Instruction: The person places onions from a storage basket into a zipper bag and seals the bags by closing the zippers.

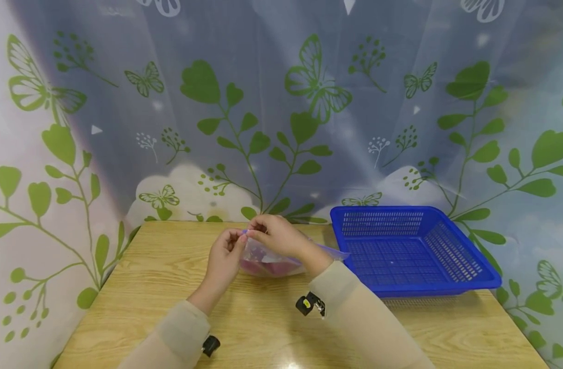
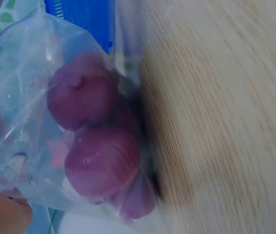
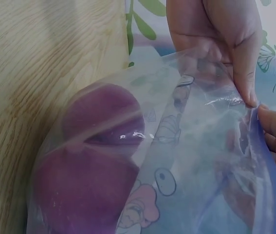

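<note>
A clear zip bag (image 1: 267, 258) with printed cartoon figures lies on its side on the table, near the far edge. Several red onions (image 2: 101, 163) are inside it, seen through the plastic in both wrist views. My left hand (image 1: 223, 259) pinches the bag's left top corner between thumb and index finger. Right beside it, my right hand (image 1: 281, 236) pinches the same blue-purple zip strip (image 3: 273, 185), the two thumbs almost touching. The strip's far end reaches right, toward the basket; my right wrist covers part of the bag in the head view.
To the right stands a blue plastic basket (image 1: 396, 261) with perforated walls, close to the bag's end. A wooden table (image 1: 138, 287) bears everything. Behind it hangs a curtain (image 1: 263, 102) printed with leaves and butterflies.
</note>
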`<move>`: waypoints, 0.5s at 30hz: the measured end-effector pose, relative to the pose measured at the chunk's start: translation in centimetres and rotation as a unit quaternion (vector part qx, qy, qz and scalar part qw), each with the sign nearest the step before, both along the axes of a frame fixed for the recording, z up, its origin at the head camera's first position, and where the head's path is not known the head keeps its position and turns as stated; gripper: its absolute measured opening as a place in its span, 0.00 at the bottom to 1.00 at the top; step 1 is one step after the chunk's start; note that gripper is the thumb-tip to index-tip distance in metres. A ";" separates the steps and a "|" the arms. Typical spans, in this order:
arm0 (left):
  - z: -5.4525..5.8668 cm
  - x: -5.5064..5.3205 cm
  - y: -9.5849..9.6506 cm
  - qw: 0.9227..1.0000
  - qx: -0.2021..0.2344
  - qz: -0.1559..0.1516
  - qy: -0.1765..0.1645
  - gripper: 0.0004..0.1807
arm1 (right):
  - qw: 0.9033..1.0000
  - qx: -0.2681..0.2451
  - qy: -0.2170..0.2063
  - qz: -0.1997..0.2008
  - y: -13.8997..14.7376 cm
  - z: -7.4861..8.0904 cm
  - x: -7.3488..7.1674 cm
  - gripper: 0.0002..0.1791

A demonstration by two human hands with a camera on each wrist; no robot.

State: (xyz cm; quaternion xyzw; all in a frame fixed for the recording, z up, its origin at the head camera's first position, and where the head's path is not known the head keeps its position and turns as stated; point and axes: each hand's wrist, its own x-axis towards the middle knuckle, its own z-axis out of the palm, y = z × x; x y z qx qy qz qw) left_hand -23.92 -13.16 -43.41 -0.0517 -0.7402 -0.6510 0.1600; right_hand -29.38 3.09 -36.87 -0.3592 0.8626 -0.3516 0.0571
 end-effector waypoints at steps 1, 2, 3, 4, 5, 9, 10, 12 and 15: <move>0.0 0.0 0.1 1.000 0.002 0.000 0.000 0.09 | 1.000 0.001 0.004 -0.001 0.0 0.0 0.0 0.08; 0.1 0.1 0.1 1.000 0.005 0.000 -0.001 0.09 | 1.000 0.003 0.008 -0.003 -0.1 0.0 0.1 0.08; 0.1 0.1 0.2 1.000 0.008 -0.001 -0.001 0.09 | 1.000 0.003 0.010 -0.004 -0.1 0.0 0.1 0.08; 0.2 0.2 0.2 1.000 0.010 0.000 -0.001 0.09 | 1.000 0.004 0.012 -0.006 -0.1 0.0 0.1 0.08; 0.2 0.2 0.3 1.000 0.012 0.001 -0.001 0.09 | 1.000 0.004 0.013 -0.008 -0.1 -0.1 0.1 0.08; 0.1 0.1 0.4 1.000 0.016 0.010 -0.005 0.09 | 1.000 0.010 0.019 -0.017 0.0 -0.1 0.3 0.08; 0.1 0.1 0.4 1.000 0.017 0.012 -0.007 0.09 | 1.000 0.011 0.020 -0.019 0.0 0.0 0.3 0.09; 0.0 0.1 0.5 1.000 0.020 0.016 -0.010 0.09 | 0.999 0.014 0.022 -0.022 0.0 0.0 0.5 0.09; 0.1 0.1 0.5 0.999 0.025 0.026 -0.013 0.10 | 0.999 0.015 0.026 -0.026 0.1 -0.1 0.5 0.09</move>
